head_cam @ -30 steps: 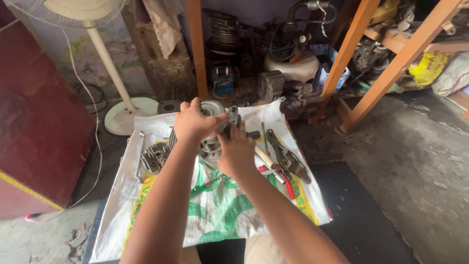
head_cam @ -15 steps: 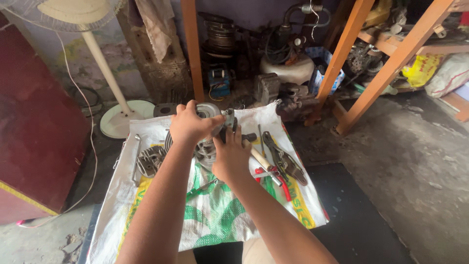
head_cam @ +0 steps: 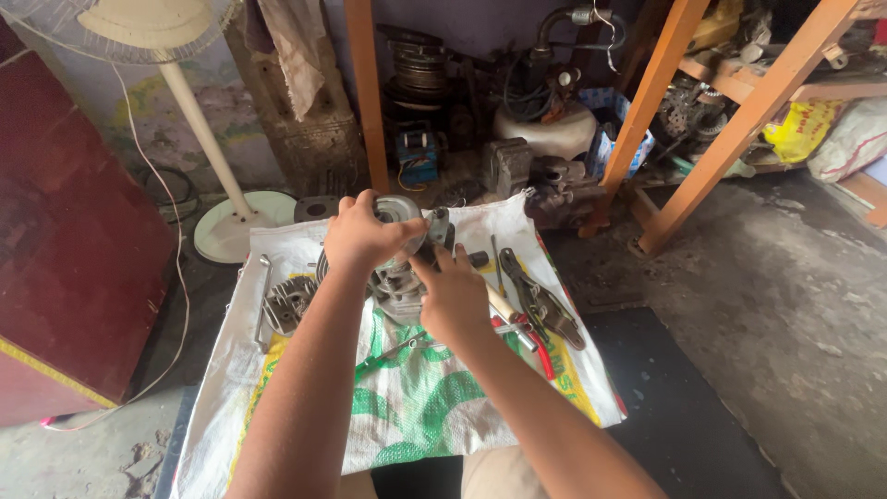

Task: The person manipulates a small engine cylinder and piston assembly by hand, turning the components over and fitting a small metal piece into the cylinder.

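My left hand [head_cam: 362, 236] grips the top of a grey metal engine part [head_cam: 399, 277] that stands on a white and green woven sack [head_cam: 407, 397] spread on the floor. My right hand [head_cam: 453, 294] rests against the right side of the same part, fingers pointing up towards a small dark fitting [head_cam: 438, 225] at its top. A finned metal cylinder piece [head_cam: 288, 303] lies to the left of my left forearm. Pliers [head_cam: 540, 305] and red-handled tools [head_cam: 531, 340] lie on the sack to the right of my right hand.
A white pedestal fan stand [head_cam: 242, 226] is at the back left, beside a dark red cabinet [head_cam: 65, 240]. Orange wooden shelf legs [head_cam: 730, 129] lean at the right, with engine scrap [head_cam: 545, 180] and a white tank [head_cam: 545, 129] behind the sack. A black mat [head_cam: 674, 407] lies at the right.
Both hands stay on the engine part; the right hand has shifted slightly lower on its side. The view has tilted a little.
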